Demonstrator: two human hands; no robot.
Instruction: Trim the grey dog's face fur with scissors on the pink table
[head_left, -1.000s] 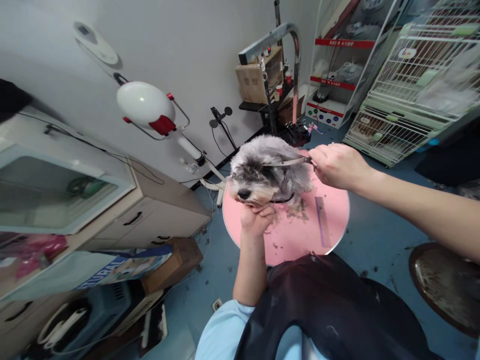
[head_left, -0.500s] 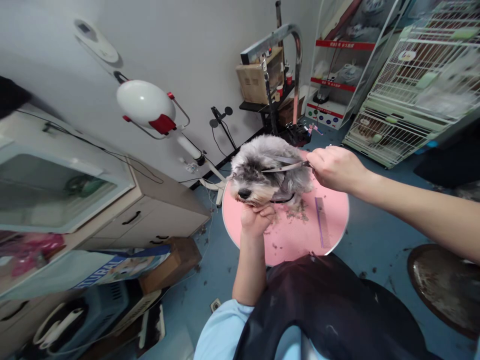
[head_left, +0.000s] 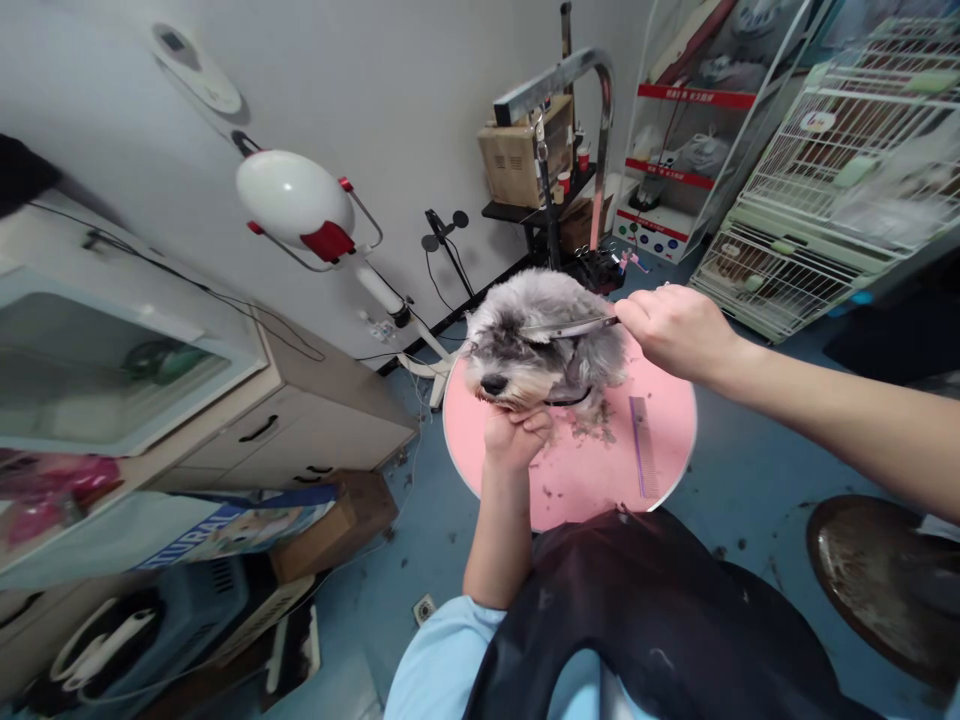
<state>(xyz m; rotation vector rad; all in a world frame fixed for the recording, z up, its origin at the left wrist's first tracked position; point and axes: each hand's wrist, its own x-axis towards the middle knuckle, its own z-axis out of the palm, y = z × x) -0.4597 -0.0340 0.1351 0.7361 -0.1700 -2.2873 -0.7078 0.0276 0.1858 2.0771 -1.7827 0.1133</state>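
Observation:
A grey dog (head_left: 551, 300) with a pale muzzle sits on a round pink table (head_left: 585, 480). My left hand (head_left: 516, 432) is closed under its chin, gripping the beard hair. In my right hand (head_left: 675, 330) are long grooming scissors (head_left: 574, 328), the handles mostly covered by my fingers. Their blades look closed together and lie across the side of the dog's head, by the eye and ear. A comb (head_left: 643, 448) with a purple spine rests on the table to the right of the dog. Clipped fur (head_left: 596, 428) is scattered in front of the dog.
A metal grooming arm (head_left: 559, 85) with a hanging strap rises behind the dog. To the left stand a white lamp-like device (head_left: 296, 200) and a cabinet (head_left: 300, 430). Wire cages (head_left: 840, 180) are at the right, and a round brown stool (head_left: 870, 580) is near my right side.
The scissor blades, apart before, have come together beside the dog's head. My left hand keeps its place under the chin. The view has shifted slightly.

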